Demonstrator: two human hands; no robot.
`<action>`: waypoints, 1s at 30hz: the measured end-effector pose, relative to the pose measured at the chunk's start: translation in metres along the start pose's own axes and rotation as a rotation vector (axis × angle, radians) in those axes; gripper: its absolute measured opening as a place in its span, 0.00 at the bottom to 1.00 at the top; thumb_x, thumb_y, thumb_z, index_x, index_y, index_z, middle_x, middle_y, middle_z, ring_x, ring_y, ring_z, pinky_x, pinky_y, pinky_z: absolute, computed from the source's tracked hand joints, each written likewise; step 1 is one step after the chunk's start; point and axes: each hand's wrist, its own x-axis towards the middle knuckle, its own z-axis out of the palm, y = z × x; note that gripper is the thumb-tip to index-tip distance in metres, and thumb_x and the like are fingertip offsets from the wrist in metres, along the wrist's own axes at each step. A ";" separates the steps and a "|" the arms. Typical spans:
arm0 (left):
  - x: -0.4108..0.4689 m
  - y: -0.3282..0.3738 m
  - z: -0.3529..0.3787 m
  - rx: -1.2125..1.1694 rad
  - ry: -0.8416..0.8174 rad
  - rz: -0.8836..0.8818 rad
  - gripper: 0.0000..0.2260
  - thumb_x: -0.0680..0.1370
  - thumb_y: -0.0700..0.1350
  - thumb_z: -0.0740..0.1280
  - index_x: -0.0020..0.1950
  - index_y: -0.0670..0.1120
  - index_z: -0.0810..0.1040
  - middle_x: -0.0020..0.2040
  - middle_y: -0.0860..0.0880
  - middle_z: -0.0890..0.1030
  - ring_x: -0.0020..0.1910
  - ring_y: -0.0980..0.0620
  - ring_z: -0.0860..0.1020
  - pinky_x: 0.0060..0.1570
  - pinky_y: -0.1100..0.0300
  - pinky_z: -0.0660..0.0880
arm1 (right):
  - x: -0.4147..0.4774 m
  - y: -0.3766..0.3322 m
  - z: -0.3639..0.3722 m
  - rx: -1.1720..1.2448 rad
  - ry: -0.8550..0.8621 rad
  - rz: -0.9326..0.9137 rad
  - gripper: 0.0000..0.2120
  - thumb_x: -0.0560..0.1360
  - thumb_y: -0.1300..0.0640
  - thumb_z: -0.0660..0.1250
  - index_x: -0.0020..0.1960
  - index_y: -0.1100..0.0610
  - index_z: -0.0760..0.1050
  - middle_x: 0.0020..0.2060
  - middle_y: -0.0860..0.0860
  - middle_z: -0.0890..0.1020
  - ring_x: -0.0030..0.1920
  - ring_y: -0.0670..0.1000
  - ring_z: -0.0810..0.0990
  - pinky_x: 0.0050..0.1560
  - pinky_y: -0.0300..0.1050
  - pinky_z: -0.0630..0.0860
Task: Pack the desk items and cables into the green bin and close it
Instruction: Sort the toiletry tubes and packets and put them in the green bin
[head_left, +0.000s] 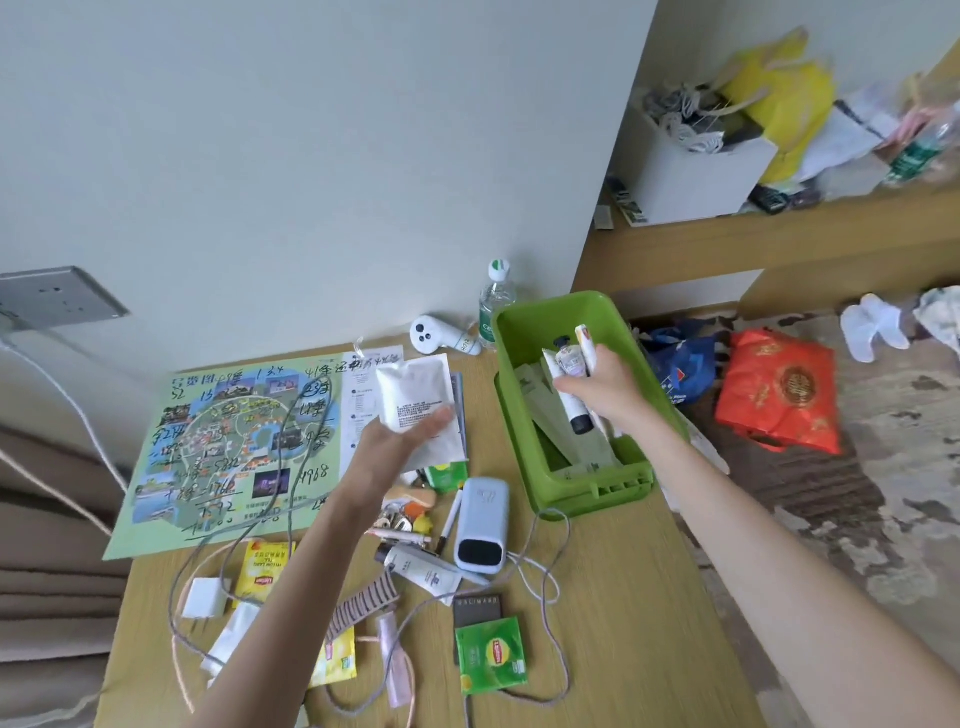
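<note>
The right hand (597, 389) hangs over the green bin (519, 322), fingers curled tight round a bundle of tubes: a white tube (571, 410) with a glossy black cap pointing towards six o'clock, a stubby pale tube (569, 359) with a dark cap, and a slim white-and-yellow one (584, 338) sticking up at twelve. The bin is smooth moulded plastic, rectangular with rounded corners, open, at about two o'clock on the wooden desk (623, 597). Flat pale-green packets (561, 441) already lie inside.

The left hand (410, 431), at nine o'clock from the bin, has its fingers straight and together, laid against the lower edge of a soft white pouch (413, 389) with small print (whether the thumb pinches it I cannot tell). The pouch lies over a printed map sheet (234, 431), scribbled with dark handwriting.

Down at six o'clock from the left hand things are scattered: a pale blue rounded device (483, 525) with a dark window, a white squeeze tube (423, 569) lying on its side, a crinkly green tea sachet (491, 654), a yellow tea sachet (262, 569), and a square white charger plug (202, 597). A thin grey cable (291, 415) loops across the map and desk. At eleven o'clock from the bin, by the wall, stands a clear water bottle (496, 296)
</note>
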 end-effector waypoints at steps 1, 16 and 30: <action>0.007 0.001 0.002 0.005 0.013 -0.016 0.10 0.72 0.55 0.75 0.37 0.49 0.84 0.31 0.58 0.83 0.29 0.63 0.81 0.29 0.76 0.71 | 0.009 0.004 0.006 -0.014 0.011 0.011 0.16 0.66 0.54 0.73 0.49 0.56 0.70 0.43 0.54 0.78 0.41 0.55 0.79 0.38 0.47 0.74; 0.038 0.040 0.054 -0.050 -0.012 0.095 0.17 0.75 0.52 0.71 0.59 0.45 0.81 0.49 0.53 0.86 0.45 0.61 0.84 0.37 0.76 0.74 | 0.014 0.024 -0.010 -0.396 0.228 -0.483 0.12 0.76 0.61 0.67 0.59 0.59 0.75 0.58 0.51 0.78 0.49 0.51 0.81 0.49 0.46 0.80; 0.099 0.037 0.191 0.322 0.044 -0.007 0.23 0.76 0.52 0.70 0.60 0.43 0.63 0.57 0.44 0.77 0.46 0.48 0.78 0.40 0.55 0.79 | 0.003 0.091 -0.047 -0.332 0.151 -0.395 0.33 0.80 0.65 0.60 0.79 0.51 0.49 0.74 0.56 0.67 0.61 0.59 0.78 0.53 0.50 0.76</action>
